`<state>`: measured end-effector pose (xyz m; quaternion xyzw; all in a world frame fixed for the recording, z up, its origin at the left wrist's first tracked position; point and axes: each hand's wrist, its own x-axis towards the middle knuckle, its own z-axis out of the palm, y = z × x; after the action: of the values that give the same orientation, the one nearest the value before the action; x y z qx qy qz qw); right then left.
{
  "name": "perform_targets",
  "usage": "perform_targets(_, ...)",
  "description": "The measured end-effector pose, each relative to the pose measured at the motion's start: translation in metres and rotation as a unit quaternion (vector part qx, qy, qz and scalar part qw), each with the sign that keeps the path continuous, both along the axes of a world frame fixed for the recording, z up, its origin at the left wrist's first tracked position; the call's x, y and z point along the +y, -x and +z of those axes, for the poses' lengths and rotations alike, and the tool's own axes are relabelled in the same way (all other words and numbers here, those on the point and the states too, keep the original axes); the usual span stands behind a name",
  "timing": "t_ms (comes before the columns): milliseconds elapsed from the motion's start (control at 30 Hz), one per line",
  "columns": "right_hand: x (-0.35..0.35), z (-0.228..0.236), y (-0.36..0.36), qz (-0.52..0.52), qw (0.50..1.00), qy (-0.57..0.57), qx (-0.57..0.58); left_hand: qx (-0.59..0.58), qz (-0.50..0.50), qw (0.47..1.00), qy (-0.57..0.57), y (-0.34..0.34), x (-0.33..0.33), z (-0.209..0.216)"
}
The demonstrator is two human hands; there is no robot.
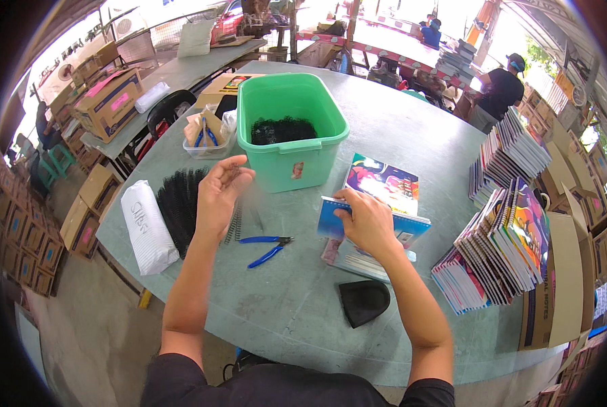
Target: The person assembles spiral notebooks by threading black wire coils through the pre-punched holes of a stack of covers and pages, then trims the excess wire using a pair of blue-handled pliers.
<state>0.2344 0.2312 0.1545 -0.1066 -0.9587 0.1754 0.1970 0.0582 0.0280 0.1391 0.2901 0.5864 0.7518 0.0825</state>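
My right hand [368,220] grips a blue notebook [330,216] by its upper edge, with the thumb on the near side. A stack of notebooks with a colourful cover [385,178] lies behind it. To the left, my left hand [222,193] is raised over the table, fingers pinched around a thin, motion-blurred strand that looks like a binding coil [255,207]. Nippers with blue handles [266,249] lie spread on the table between my hands. Beside my left hand rests a bundle of black binding coils [180,207]. A black rounded pad [364,302] sits near my right forearm.
A green tub [290,163] containing black coils stands at the back. Left of it is a clear container [205,146] with tools; a white wrapped roll [147,227] lies nearer. Bound notebooks [497,244] pile up on the right, beside an open carton [568,278]. People work farther off.
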Motion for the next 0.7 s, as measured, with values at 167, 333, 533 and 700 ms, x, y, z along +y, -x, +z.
perform_targets(167, -0.004, -0.004, 0.008, -0.004, 0.998, -0.058, -0.029, 0.004, -0.269, 0.868, 0.418, -0.062, 0.041, -0.013)
perform_targets(333, -0.003, -0.012, 0.007, -0.013, 0.995, -0.103, -0.008, 0.047, -0.168, 0.957, 0.233, -0.060, 0.049, -0.030)
perform_targets(533, -0.012, -0.009, 0.012, -0.103, 0.988, -0.118, 0.005, 0.180, -0.045, 0.968, 0.170, -0.074, 0.054, -0.015)
perform_targets(700, -0.006, -0.014, 0.009, -0.031, 0.997, -0.049, 0.051, 0.282, 0.026, 0.945, 0.166, -0.078, 0.060, -0.019)
